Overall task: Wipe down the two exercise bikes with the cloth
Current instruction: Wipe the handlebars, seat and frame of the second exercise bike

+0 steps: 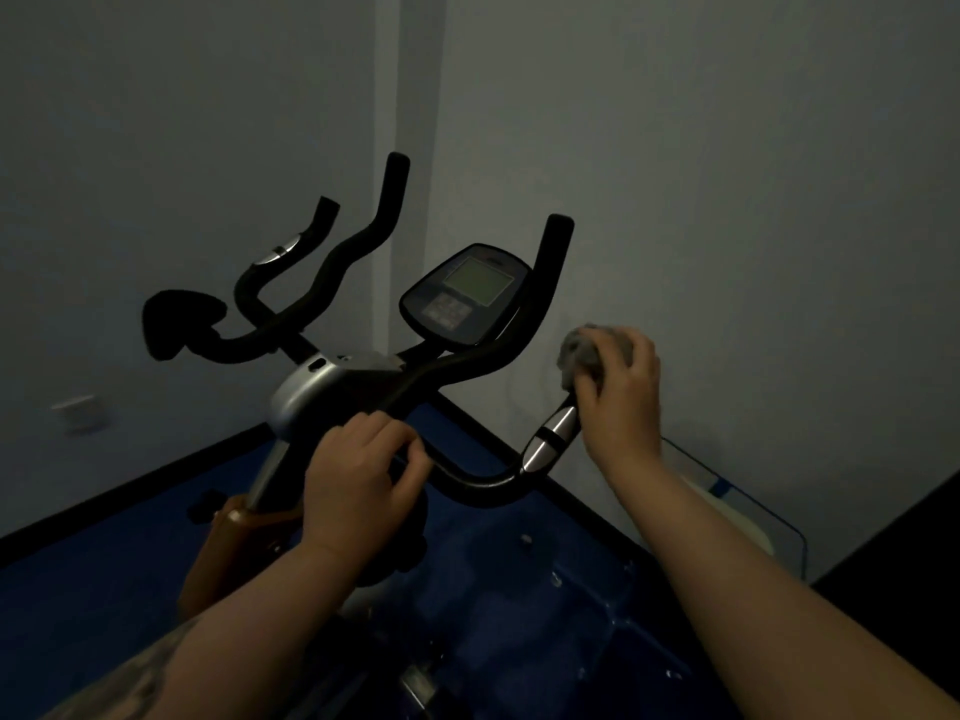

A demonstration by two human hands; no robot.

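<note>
An exercise bike stands in front of me in a dim room, with black curved handlebars (483,358) and a console (465,296) with a pale screen. My left hand (358,472) grips the lower bend of the handlebar. My right hand (618,392) holds a bunched grey cloth (579,353) around the upper end of the right grip, just above its silver sensor band (550,436). The bike's silver stem housing (317,389) and orange frame (228,543) show below. Further left, black shapes like a saddle (179,317) and another handlebar (311,257) are visible; whether these belong to a second bike I cannot tell.
Grey walls meet in a corner right behind the bike. A wall socket (80,413) sits low on the left wall. The floor (519,589) is dark blue and glossy. A white object behind a clear panel (737,511) stands by the right wall.
</note>
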